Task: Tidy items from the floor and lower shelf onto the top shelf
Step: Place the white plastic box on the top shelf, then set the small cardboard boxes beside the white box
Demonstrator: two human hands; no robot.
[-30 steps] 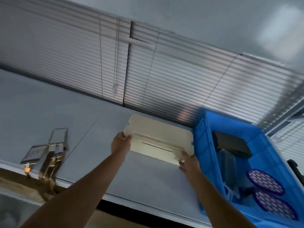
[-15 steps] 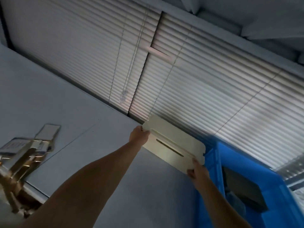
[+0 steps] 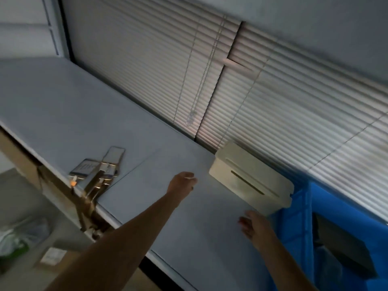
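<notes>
A cream flat box with a dark slot [image 3: 249, 179] lies on the grey top shelf [image 3: 105, 118], pushed back against the window blinds and touching the blue bin [image 3: 298, 219]. My left hand [image 3: 182, 183] hovers over the shelf a short way left of the box, fingers loosely apart, holding nothing. My right hand [image 3: 255, 224] is below the box's near corner, beside the bin, fingers spread and empty.
The blue bin holds a dark box [image 3: 344, 248]. A brass-coloured strap with tags [image 3: 100, 175] hangs over the shelf's front edge at left. Blinds with cords [image 3: 197, 85] back the shelf. Below left, a bag [image 3: 19, 236] and a cardboard box [image 3: 54, 257] sit on the floor.
Both hands have let go of the cream box and drawn back from it. The box now rests on the shelf against the blinds. The view swung down and left.
</notes>
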